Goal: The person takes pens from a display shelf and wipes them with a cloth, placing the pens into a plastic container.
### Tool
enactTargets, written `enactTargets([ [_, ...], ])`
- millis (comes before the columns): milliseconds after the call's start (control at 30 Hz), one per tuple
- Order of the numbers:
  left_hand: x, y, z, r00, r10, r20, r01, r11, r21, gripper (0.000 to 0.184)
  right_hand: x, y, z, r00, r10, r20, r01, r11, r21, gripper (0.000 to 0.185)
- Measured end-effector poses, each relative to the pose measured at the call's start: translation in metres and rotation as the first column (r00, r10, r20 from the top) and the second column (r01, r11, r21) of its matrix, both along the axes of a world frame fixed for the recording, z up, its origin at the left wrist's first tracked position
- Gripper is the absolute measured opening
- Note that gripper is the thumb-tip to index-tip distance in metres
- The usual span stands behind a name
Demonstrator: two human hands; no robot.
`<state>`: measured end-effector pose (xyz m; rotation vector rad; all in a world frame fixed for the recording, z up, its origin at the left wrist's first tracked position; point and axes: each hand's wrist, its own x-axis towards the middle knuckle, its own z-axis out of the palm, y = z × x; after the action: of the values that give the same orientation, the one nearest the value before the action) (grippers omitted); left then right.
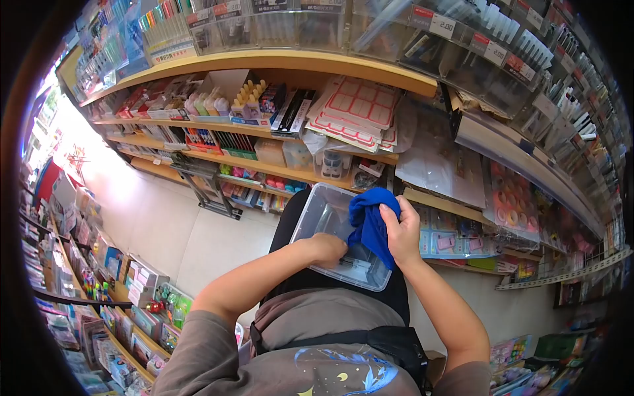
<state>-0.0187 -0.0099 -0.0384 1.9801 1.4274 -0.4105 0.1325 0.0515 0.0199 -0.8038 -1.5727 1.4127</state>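
A clear plastic bin (307, 214) rests tilted on my lap. My left hand (328, 249) reaches into it with the fingers curled down; what they hold, if anything, is hidden. Beneath that hand, a few slim, pale items (356, 265) lie at the bottom of the bin, too small to name surely. My right hand (403, 231) grips a bunched blue cloth (372, 214), the thumb pressed on top. The cloth hangs over the bin's right wall and partly into it, close to my left fingertips.
Ahead stand wooden shelves (264, 129) with boxed stationery and stacked red-bordered label sheets (360, 109). Pen displays (462, 39) overhang above. A black folding stool (208, 191) stands on the tiled floor (172, 224). More stocked shelves (125, 300) are behind me at left.
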Motion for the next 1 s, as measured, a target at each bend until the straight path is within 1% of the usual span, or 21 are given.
enactTargets([
  [33, -0.001, 0.001, 0.002, 1.0, -0.006, 0.01, 0.006, 1.0, -0.006, 0.029, 0.0, 0.001, 0.002, 1.0, -0.006, -0.019, 0.006, 1.0, -0.014, 0.011],
  [100, -0.012, -0.001, 0.005, 0.972, 0.042, 0.23, -0.068, 0.992, 0.102, 0.025, 0.002, 0.004, 0.002, 0.998, -0.006, -0.06, 0.003, 0.999, -0.05, 0.01],
  [133, -0.018, -0.002, 0.007, 0.939, 0.052, 0.339, -0.108, 0.983, 0.149, 0.024, 0.003, 0.007, 0.001, 0.997, -0.008, -0.08, 0.002, 0.998, -0.069, 0.01],
  [167, -0.021, -0.001, 0.02, 0.881, 0.118, 0.458, -0.168, 0.984, 0.068, 0.021, 0.004, 0.009, 0.001, 0.989, -0.04, -0.141, 0.019, 0.989, -0.145, 0.01],
  [233, -0.026, -0.003, 0.055, 0.71, 0.263, 0.653, -0.255, 0.961, -0.11, 0.018, 0.005, 0.017, 0.0, 0.962, -0.105, -0.254, 0.027, 0.956, -0.292, 0.013],
  [267, -0.03, -0.004, 0.067, 0.659, 0.265, 0.704, -0.239, 0.961, -0.138, 0.018, 0.006, 0.023, -0.005, 0.944, -0.137, -0.298, 0.038, 0.947, -0.318, 0.019],
  [300, -0.032, -0.004, 0.064, 0.57, 0.324, 0.755, -0.259, 0.943, -0.209, 0.017, 0.009, 0.031, -0.01, 0.913, -0.162, -0.374, 0.005, 0.922, -0.387, 0.024],
  [333, -0.032, -0.005, 0.053, 0.474, 0.381, 0.794, -0.271, 0.921, -0.28, 0.017, 0.01, 0.033, -0.005, 0.878, -0.181, -0.442, -0.059, 0.877, -0.477, 0.026],
  [367, -0.033, -0.006, 0.043, 0.372, 0.435, 0.82, -0.273, 0.896, -0.351, 0.017, 0.012, 0.035, 0.0, 0.839, -0.207, -0.503, -0.132, 0.82, -0.557, 0.028],
  [400, -0.034, -0.006, 0.038, 0.336, 0.452, 0.827, -0.271, 0.887, -0.375, 0.015, 0.015, 0.042, -0.01, 0.844, -0.221, -0.488, -0.122, 0.808, -0.577, 0.033],
  [433, -0.034, -0.006, 0.038, 0.331, 0.462, 0.823, -0.311, 0.877, -0.367, 0.015, 0.016, 0.042, -0.009, 0.828, -0.239, -0.508, -0.15, 0.778, -0.61, 0.035],
  [500, -0.036, -0.008, 0.038, 0.267, 0.483, 0.834, -0.391, 0.845, -0.365, 0.015, 0.018, 0.041, -0.005, 0.796, -0.277, -0.539, -0.205, 0.713, -0.67, 0.038],
  [533, -0.036, -0.008, 0.036, 0.232, 0.505, 0.832, -0.436, 0.818, -0.375, 0.014, 0.02, 0.044, -0.01, 0.768, -0.292, -0.569, -0.23, 0.704, -0.672, 0.044],
  [600, -0.037, -0.007, 0.03, 0.153, 0.539, 0.828, -0.522, 0.756, -0.395, 0.014, 0.024, 0.047, -0.016, 0.739, -0.308, -0.599, -0.256, 0.695, -0.672, 0.046],
  [733, -0.036, -0.002, 0.02, 0.047, 0.575, 0.817, -0.616, 0.66, -0.43, 0.014, 0.024, 0.048, -0.013, 0.694, -0.346, -0.632, -0.261, 0.697, -0.668, 0.046],
  [800, -0.034, -0.002, 0.019, 0.039, 0.587, 0.809, -0.641, 0.636, -0.43, 0.014, 0.028, 0.052, -0.016, 0.654, -0.359, -0.666, -0.27, 0.711, -0.649, 0.043],
  [900, -0.033, -0.002, 0.019, 0.026, 0.59, 0.807, -0.644, 0.627, -0.438, 0.014, 0.033, 0.063, -0.006, 0.531, -0.386, -0.754, -0.334, 0.723, -0.605, 0.041],
  [933, -0.033, -0.002, 0.019, 0.02, 0.591, 0.807, -0.64, 0.628, -0.444, 0.014, 0.034, 0.063, 0.001, 0.526, -0.363, -0.769, -0.358, 0.725, -0.588, 0.036],
  [1000, -0.032, -0.003, 0.02, -0.003, 0.588, 0.809, -0.63, 0.627, -0.458, 0.013, 0.034, 0.067, -0.003, 0.562, -0.332, -0.757, -0.428, 0.667, -0.61, 0.034],
])
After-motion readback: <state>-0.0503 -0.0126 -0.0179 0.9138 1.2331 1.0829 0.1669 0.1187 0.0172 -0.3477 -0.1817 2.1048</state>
